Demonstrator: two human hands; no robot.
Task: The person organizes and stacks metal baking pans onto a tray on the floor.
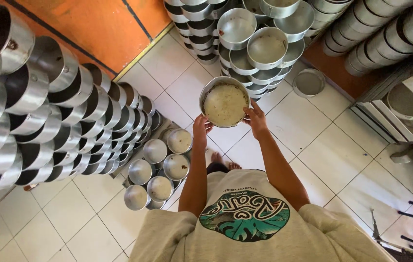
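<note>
I hold a round metal tin (224,102) filled with a pale, crumbly mass out in front of me, above the white tiled floor. My left hand (200,127) grips its near-left rim and my right hand (255,118) grips its right rim. Just beyond the tin rises a stack of similar metal tins (264,48), several with the same pale filling. My bare feet (224,160) show below on the tiles.
Tall stacks of empty metal tins (46,111) fill the left side. A low group of tins (160,170) stands on the floor near my left arm. More stacked tins (386,34) lie at the upper right, one lone tin (309,82) on the floor, a metal rack (400,111) at right.
</note>
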